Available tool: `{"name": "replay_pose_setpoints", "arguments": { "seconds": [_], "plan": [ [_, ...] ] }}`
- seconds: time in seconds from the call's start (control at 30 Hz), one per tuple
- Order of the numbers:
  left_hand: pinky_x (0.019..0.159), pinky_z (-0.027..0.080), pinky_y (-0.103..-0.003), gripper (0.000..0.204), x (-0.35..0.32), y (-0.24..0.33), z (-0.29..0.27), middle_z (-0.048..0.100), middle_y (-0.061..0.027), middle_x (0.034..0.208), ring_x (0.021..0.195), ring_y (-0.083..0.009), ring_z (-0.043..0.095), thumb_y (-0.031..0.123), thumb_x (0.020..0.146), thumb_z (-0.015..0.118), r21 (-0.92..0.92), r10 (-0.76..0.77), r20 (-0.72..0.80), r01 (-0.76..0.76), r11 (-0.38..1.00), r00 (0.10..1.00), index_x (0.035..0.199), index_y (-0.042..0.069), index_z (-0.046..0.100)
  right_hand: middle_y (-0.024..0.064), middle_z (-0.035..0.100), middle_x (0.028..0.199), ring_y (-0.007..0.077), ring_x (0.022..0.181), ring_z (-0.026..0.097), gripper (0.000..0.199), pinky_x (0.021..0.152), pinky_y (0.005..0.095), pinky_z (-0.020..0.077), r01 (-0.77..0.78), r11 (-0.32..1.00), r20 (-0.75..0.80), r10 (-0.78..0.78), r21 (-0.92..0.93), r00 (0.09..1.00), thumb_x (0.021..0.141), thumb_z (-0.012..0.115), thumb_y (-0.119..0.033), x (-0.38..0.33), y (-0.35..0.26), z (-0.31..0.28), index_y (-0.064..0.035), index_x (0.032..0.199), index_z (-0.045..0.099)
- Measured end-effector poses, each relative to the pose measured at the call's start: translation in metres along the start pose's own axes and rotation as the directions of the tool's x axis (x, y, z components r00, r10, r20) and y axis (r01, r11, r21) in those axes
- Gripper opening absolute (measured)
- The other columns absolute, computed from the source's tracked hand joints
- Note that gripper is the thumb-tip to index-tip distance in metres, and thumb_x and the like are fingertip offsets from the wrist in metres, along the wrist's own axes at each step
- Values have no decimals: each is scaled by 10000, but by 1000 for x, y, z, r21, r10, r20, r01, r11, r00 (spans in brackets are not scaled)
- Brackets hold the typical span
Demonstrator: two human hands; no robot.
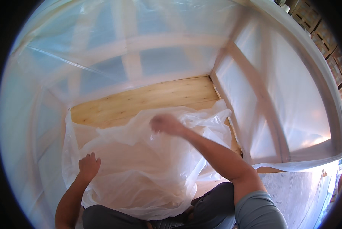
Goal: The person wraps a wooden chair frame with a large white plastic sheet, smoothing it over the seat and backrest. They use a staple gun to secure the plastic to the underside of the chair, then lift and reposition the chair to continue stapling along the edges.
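Note:
A crumpled sheet of clear plastic film (140, 160) spreads over the plywood floor (148, 97) in front of me and up against my lap. Over its left part is my left hand (89, 165), with the fingers curled in; whether they pinch any film is hidden. My right hand (167, 124) reaches across the middle of the sheet, close to its far edge. Motion smears its fingers, so I cannot see whether film is in them. Bunched, shiny folds of the film lie to the right of that hand.
Wooden framing covered in translucent plastic rises at the far side, the left and the right, with a diagonal wooden brace (255, 82) on the right. My bent legs (113, 217) are at the near edge. Stacked wooden crates (324, 38) stand outside at the upper right.

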State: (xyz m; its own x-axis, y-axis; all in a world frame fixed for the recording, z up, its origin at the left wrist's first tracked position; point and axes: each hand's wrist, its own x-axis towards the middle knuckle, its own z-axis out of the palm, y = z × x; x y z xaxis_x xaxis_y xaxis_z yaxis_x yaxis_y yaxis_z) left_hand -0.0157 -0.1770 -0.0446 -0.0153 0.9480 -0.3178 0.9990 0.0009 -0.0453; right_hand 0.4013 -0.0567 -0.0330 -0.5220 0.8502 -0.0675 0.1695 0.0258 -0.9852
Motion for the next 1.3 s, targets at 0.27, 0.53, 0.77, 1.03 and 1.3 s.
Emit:
{"name": "replay_pose_setpoints", "arguments": {
  "seconds": [0.27, 0.53, 0.77, 1.03, 1.3],
  "plan": [
    [748, 521, -478, 228, 98, 106, -62, 665, -118, 946, 862, -354, 657, 261, 899, 611, -248, 179, -471, -324, 913, 864, 1000, 63, 658, 137, 697, 1046, 288, 983, 683, 291, 833, 443, 534, -674, 638, -887, -30, -372, 461, 856, 638, -222, -68, 43, -170, -64, 1099, 661],
    [808, 534, -468, 424, 165, 149, -40, 702, -162, 981, 952, -347, 679, 353, 819, 614, -29, 142, 36, -141, 990, 989, 1100, 39, 660, 144, 613, 1294, 320, 1235, 564, 675, 1021, 465, 458, -935, 281, -917, 269, -218, 295, 743, 757, -273, -106, 81, -175, -68, 1341, 521],
    [740, 550, -450, 428, 163, 146, -21, 724, -149, 958, 812, -299, 703, 401, 842, 605, -145, 166, 220, -136, 980, 961, 1016, 19, 686, 207, 685, 1118, 343, 1078, 654, 444, 895, 461, 525, -925, 294, -887, 321, -241, 333, 813, 678, -336, -108, 97, -188, -25, 1129, 660],
    [733, 525, -364, 682, 153, 121, -58, 676, -107, 1159, 704, -188, 645, 555, 863, 604, -342, 380, 547, -215, 915, 746, 1320, 49, 583, 246, 672, 993, 408, 994, 642, 317, 870, 480, 512, -550, 828, -989, -30, -106, 146, 937, 570, -215, -96, 69, -229, 21, 1132, 656],
    [812, 510, -383, 448, 202, 84, -14, 666, -128, 1164, 871, -247, 657, 302, 905, 570, -404, 464, 351, -316, 858, 813, 1255, 24, 605, 244, 563, 1254, 419, 1174, 535, 391, 1000, 451, 444, -532, 706, -858, -508, -467, 80, 941, 579, -130, -87, 36, -226, 39, 1289, 530]
  ]
}}
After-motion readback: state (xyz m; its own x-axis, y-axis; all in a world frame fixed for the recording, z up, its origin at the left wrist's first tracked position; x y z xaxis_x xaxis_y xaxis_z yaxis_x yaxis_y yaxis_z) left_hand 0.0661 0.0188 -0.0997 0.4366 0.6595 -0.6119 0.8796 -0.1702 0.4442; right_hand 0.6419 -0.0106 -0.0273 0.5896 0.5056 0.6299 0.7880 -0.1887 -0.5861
